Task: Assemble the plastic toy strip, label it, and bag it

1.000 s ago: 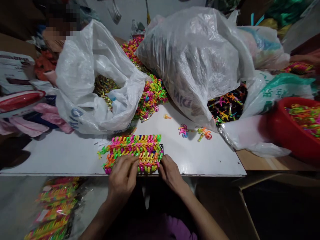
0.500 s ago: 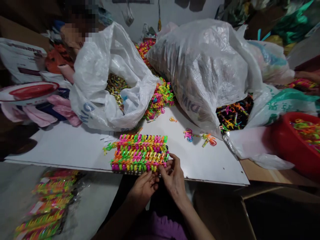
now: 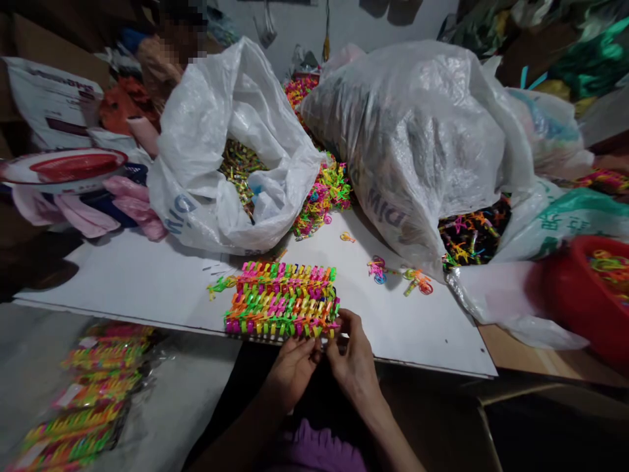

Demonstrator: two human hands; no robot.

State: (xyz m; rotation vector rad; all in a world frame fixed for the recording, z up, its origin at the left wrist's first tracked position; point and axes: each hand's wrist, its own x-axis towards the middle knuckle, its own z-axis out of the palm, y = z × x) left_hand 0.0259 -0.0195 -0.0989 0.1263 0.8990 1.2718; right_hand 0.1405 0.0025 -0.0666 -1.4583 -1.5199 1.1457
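- Main item: block of neon plastic clips [image 3: 282, 301], rows stacked tight, lying flat on the near edge of the white work board [image 3: 393, 341], centre of that edge.
- Left hand [image 3: 293, 370]: just off the board's near edge, partly closed, fingertips pinching the block's near long side.
- Right hand [image 3: 354, 351]: beside the left hand, fingers curled over the block's near right corner, partly closed, pinching it too. Grip force: cannot tell.
- Handling, my read: light, but made of many small stiff parts, so likely to flex and shed pieces. Loose strands trail from its far left corner.
- Hold point: both long sides, or slide fingers underneath for support. Avoid lifting by one corner or by the trailing strands. What binds the rows: cannot tell.
- Loose clips [image 3: 396, 275]: small scattered group on the board, right of the block.
- Open white plastic sack [image 3: 196, 196]: far side of the board, left of centre, clips inside.
- Large tied-up-looking sack [image 3: 417, 144]: far side of the board, right of centre.
- Red basin [image 3: 584, 295]: past the board's right end, holding coloured loops.
- Packaged clip strips [image 3: 83, 400]: below the board's near edge, left side.
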